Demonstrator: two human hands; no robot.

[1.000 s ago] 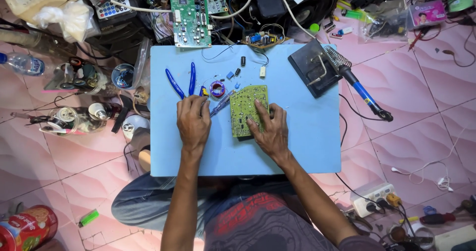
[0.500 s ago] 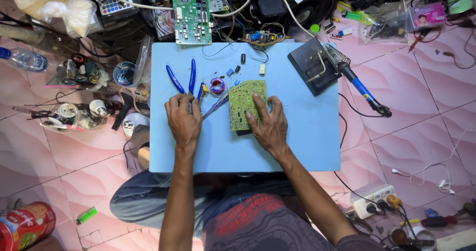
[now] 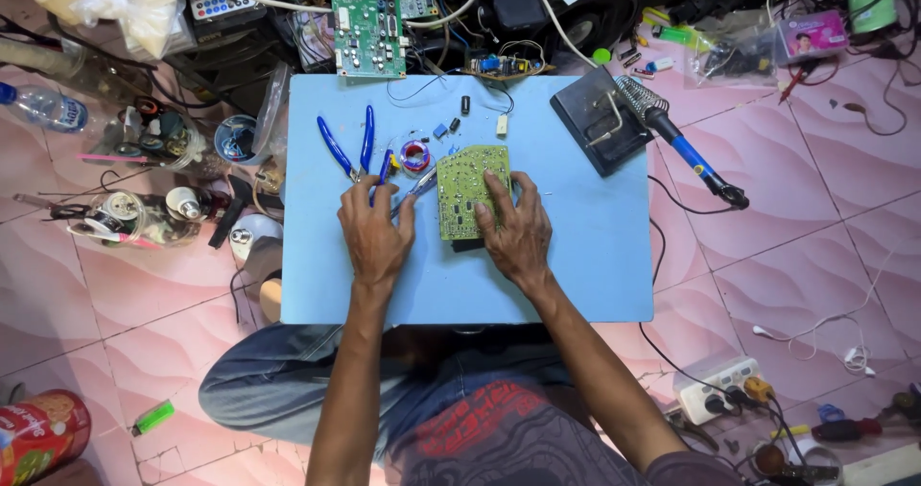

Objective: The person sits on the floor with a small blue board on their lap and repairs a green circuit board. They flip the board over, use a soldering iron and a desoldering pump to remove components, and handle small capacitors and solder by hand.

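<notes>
Green circuit board [image 3: 467, 193] under right hand [image 3: 518, 232], on blue mat [image 3: 576, 265].

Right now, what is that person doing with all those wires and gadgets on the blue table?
A person sits on the pink tiled floor at a blue work board. Their right hand presses on a small green circuit board, solder side up. Their left hand rests on the board by the blue-handled pliers, fingertips touching a thin tool beside a solder spool. A soldering iron sits in its stand at the right. A bigger green circuit board lies beyond, among tangled wires.
</notes>
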